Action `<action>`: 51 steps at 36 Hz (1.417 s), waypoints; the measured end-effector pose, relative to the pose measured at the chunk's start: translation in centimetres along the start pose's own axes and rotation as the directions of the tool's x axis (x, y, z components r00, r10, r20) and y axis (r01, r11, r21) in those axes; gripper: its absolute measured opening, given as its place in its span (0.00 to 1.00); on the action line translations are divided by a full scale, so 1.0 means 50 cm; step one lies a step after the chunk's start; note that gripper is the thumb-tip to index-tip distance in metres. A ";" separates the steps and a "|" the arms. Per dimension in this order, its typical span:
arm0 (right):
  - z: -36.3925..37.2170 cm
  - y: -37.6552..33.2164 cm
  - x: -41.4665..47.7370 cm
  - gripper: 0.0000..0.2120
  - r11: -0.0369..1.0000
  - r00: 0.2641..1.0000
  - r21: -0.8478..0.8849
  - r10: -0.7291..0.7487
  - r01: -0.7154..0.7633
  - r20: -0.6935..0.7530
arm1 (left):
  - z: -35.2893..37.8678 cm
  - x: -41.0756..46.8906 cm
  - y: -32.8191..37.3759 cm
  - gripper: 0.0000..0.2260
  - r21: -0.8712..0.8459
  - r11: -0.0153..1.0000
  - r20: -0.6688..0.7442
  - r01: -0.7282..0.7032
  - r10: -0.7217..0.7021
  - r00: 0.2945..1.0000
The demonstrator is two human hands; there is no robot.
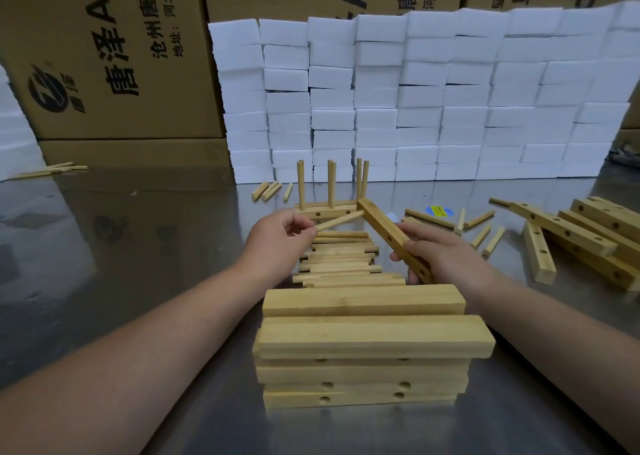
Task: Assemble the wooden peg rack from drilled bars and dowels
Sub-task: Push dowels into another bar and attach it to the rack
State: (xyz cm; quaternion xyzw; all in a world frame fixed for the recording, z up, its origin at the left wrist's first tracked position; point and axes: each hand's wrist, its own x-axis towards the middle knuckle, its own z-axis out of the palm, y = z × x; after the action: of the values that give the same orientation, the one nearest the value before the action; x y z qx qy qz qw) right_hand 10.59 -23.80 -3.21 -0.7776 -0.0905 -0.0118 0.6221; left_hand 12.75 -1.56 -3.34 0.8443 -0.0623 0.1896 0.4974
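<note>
Your left hand (280,236) pinched a dowel (339,220), right hand (446,257) gripped a drilled bar (381,224); couldn't see inside those cardboard boxes (121,73).

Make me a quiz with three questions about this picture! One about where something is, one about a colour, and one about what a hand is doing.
1. Where is the pile of loose round wooden dowels?
A) on a chair
B) just beyond the stack of pale drilled wooden bars
C) on the floor

2. What colour are the stacked rectangular blocks at the back?
A) white
B) green
C) red

3. What is the left hand doing?
A) waving in the air
B) hanging empty
C) pinching one light wooden dowel

Answers:
1 is B, since the pile lies right behind the bar stack.
2 is A, since every block is white.
3 is C, since its fingers pinch the dowel's end, while the right hand grips a single drilled wooden bar.
</note>
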 end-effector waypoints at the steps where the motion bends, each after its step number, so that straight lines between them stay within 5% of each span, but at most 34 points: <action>1: 0.000 0.001 0.000 0.18 1.000 1.000 -0.010 -0.002 0.002 0.001 | 0.001 0.001 -0.002 0.03 0.017 1.000 0.008 -0.007 0.006 1.000; 11: 0.002 -0.005 -0.007 0.15 0.990 0.997 -0.125 -0.055 0.061 0.049 | 0.008 0.004 -0.016 0.09 0.176 0.979 0.109 -0.107 0.088 0.990; 32: -0.001 -0.025 -0.019 0.14 0.994 0.993 -0.027 -0.109 0.110 0.042 | -0.003 -0.004 0.005 0.10 0.149 0.973 0.109 -0.179 0.163 0.980; 41: 0.000 -0.032 -0.026 0.14 0.986 0.988 -0.052 -0.155 0.156 0.028 | -0.004 -0.003 0.016 0.14 0.105 0.990 0.154 -0.092 0.075 0.985; 51: 0.000 -0.030 -0.027 0.16 0.977 0.981 -0.092 -0.187 0.191 0.051 | -0.011 0.002 0.027 0.17 -0.161 0.974 0.254 0.160 -0.116 0.960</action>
State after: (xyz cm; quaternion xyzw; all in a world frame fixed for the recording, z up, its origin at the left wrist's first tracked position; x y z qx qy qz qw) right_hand 9.05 -23.67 -1.93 -0.7947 -0.1765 -0.0590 0.5778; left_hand 12.29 -1.74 -1.97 0.8149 -0.0804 0.0431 0.5724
